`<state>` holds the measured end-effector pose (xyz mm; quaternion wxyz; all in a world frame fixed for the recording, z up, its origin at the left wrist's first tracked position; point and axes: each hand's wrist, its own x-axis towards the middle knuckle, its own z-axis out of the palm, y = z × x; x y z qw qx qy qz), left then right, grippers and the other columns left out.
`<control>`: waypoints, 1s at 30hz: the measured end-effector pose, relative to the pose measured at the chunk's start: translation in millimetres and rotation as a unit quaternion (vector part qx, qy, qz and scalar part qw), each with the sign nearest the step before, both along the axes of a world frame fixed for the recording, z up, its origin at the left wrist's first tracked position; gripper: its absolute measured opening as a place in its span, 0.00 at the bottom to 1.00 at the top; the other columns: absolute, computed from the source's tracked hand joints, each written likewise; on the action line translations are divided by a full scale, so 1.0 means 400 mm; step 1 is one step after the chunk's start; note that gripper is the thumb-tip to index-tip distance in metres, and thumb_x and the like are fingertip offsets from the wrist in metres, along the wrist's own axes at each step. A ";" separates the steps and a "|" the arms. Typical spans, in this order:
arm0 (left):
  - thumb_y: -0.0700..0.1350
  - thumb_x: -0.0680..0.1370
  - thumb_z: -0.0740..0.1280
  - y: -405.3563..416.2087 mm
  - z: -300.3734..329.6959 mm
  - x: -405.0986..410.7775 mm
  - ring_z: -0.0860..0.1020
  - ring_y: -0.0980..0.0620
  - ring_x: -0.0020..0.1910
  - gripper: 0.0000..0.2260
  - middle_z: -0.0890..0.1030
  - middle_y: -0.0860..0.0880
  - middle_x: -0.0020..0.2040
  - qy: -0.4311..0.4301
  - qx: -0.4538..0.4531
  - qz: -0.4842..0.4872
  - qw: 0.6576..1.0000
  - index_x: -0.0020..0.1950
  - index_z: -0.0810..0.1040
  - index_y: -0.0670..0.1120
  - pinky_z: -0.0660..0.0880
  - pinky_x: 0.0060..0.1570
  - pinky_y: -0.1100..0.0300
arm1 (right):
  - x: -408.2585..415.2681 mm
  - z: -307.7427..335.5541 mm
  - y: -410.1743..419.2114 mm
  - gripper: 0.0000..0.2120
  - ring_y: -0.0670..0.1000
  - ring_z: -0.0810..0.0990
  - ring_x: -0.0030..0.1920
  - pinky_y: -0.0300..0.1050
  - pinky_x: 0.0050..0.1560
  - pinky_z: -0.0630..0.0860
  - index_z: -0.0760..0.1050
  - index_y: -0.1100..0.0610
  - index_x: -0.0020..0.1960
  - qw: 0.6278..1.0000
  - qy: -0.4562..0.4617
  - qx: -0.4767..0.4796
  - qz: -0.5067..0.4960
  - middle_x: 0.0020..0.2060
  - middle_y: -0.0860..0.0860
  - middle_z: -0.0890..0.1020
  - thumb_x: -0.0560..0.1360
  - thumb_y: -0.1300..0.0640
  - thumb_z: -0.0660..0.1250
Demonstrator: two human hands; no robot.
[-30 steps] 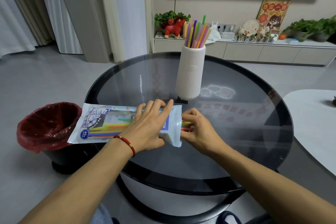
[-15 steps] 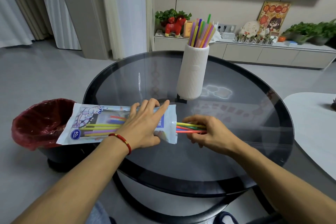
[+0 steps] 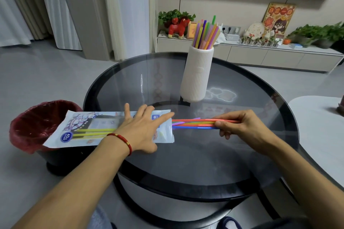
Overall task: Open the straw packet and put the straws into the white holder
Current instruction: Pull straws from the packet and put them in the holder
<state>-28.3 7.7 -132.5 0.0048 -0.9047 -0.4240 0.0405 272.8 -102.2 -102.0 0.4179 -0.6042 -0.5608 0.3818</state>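
The straw packet (image 3: 87, 128) lies flat on the round glass table (image 3: 195, 154), its left end hanging over the table's edge and its open mouth facing right. My left hand (image 3: 141, 132) presses flat on the packet, fingers spread. My right hand (image 3: 240, 126) pinches a bundle of coloured straws (image 3: 193, 123), drawn almost fully out of the mouth. A few yellow straws (image 3: 93, 133) remain inside. The ribbed white holder (image 3: 197, 74) stands upright behind, with several straws (image 3: 205, 33) sticking out of its top.
A bin with a dark red liner (image 3: 37, 126) stands on the floor, left of the table and under the packet's overhanging end. A white table (image 3: 320, 128) sits close on the right. A low cabinet (image 3: 251, 54) with plants and ornaments runs along the back wall.
My right hand has moved to the right, drawing the bundle of straws out of the packet. My left hand has stayed pressed on the packet.
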 end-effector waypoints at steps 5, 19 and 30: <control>0.73 0.68 0.59 -0.038 0.004 0.052 0.49 0.47 0.79 0.37 0.53 0.50 0.79 -0.109 -0.024 -0.041 0.993 0.75 0.55 0.65 0.45 0.72 0.28 | 0.019 0.028 -0.023 0.15 0.51 0.85 0.36 0.38 0.39 0.82 0.88 0.60 0.56 1.000 0.016 0.007 0.008 0.39 0.62 0.88 0.71 0.56 0.76; 0.58 0.84 0.49 -0.069 0.007 0.126 0.66 0.49 0.66 0.15 0.72 0.51 0.61 -0.123 0.059 -0.043 0.990 0.56 0.67 0.49 0.56 0.72 0.36 | -0.093 -0.018 0.021 0.18 0.49 0.86 0.32 0.37 0.34 0.82 0.81 0.64 0.51 0.937 0.343 0.005 -0.070 0.37 0.56 0.87 0.71 0.50 0.73; 0.60 0.83 0.50 -0.045 -0.024 0.093 0.64 0.50 0.69 0.17 0.71 0.51 0.62 -0.092 -0.008 -0.008 0.996 0.60 0.68 0.49 0.55 0.73 0.34 | -0.057 0.034 0.033 0.08 0.50 0.79 0.25 0.37 0.26 0.77 0.83 0.67 0.44 0.972 0.104 0.130 -0.167 0.30 0.62 0.84 0.79 0.62 0.73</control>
